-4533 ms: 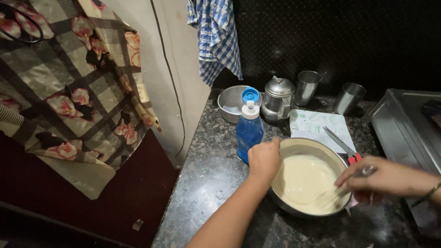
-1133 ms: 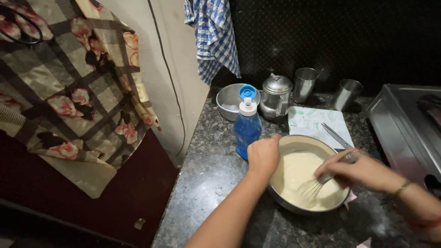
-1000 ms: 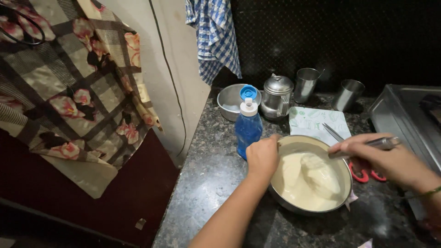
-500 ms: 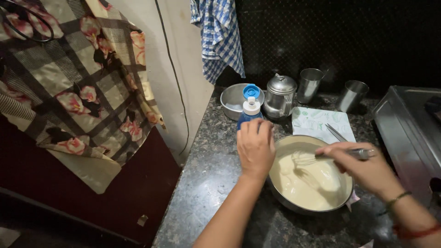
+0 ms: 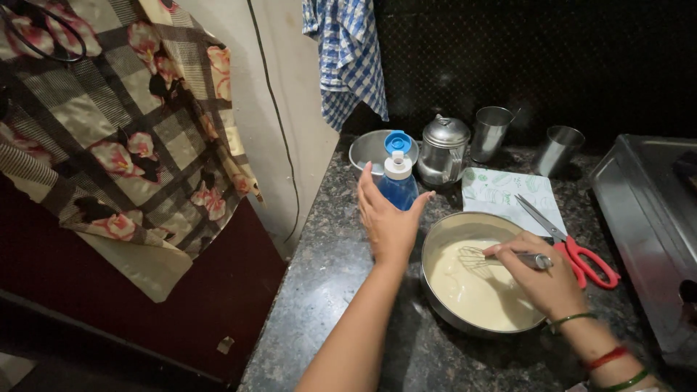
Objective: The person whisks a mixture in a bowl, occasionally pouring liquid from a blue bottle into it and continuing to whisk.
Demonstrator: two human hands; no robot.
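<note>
Right hand (image 5: 541, 279), lower right of frame, is clamped on the handle of a wire whisk (image 5: 501, 258); whisk head sits in pale batter (image 5: 475, 290) inside a round steel bowl (image 5: 435, 239) at centre-right on the dark granite counter (image 5: 334, 290). Left hand (image 5: 385, 218) is open, fingers spread, w/ nothing in it, hovering just left of the bowl rim & close in front of a blue dish-soap bottle (image 5: 398, 181); can't tell if it touches either.

Batter looks thick, wet, prob. slippery if it gets on the rim. Bowl likely fairly heavy when this full, rigid; best gripped at the bare rim on its left side. Whisk: light, stiff handle.

Red-handled scissors (image 5: 573, 247) lie right of the bowl, partly on a printed paper sheet (image 5: 501, 192). Behind: steel kettle (image 5: 444, 149), two steel tumblers (image 5: 491, 131), checked cloth (image 5: 348, 58) upper centre.
</note>
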